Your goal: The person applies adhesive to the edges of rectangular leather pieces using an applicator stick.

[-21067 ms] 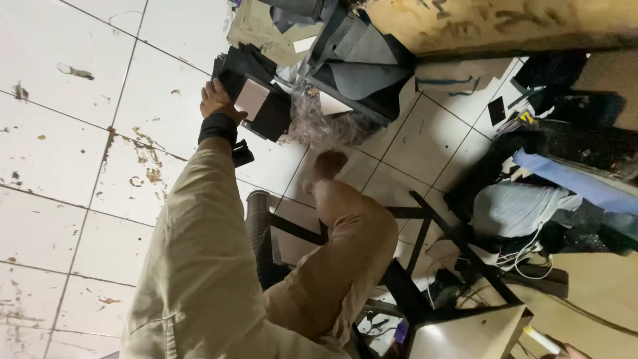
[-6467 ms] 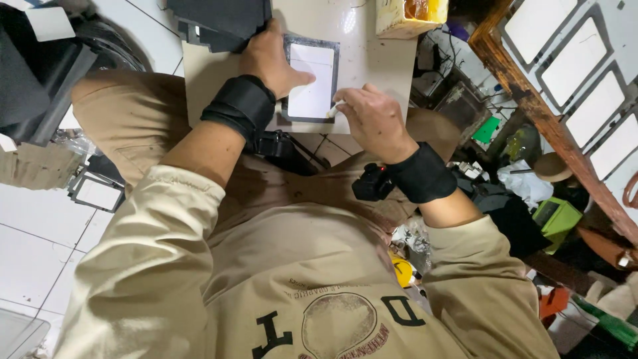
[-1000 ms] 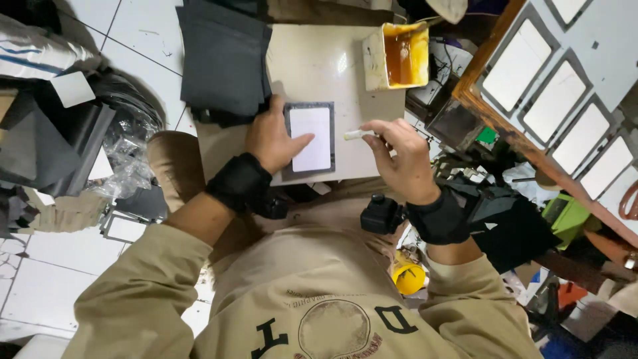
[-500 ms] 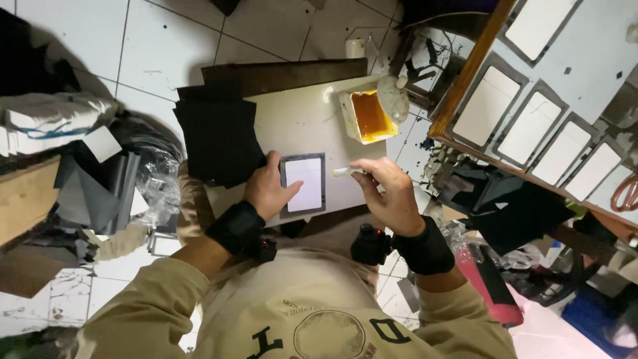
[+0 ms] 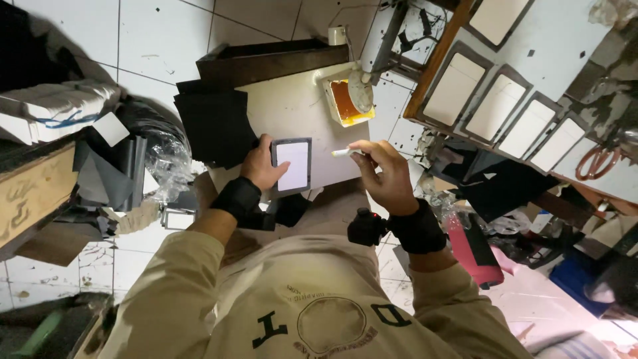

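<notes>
The small grey-framed white panel (image 5: 292, 165) is lying on the pale board (image 5: 292, 110). The left hand (image 5: 261, 165) is gripping the panel's left edge. Right of the panel, the right hand (image 5: 385, 174) is pinching 1 thin white stick (image 5: 345, 152), possibly a brush; its far end is hidden by the fingers. Beyond the panel, the tub of orange paste (image 5: 347, 100) is sitting partly hidden under a pale object.

Left hand (image 5: 262, 167) steadies a grey-framed white panel (image 5: 292, 165); right hand (image 5: 384, 174) holds a small brush (image 5: 345, 152).

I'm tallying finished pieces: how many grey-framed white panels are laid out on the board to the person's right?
5 at least partly visible on the board: one cut off at the top edge, then four in a row running rightwards. More may lie out of frame.
</notes>
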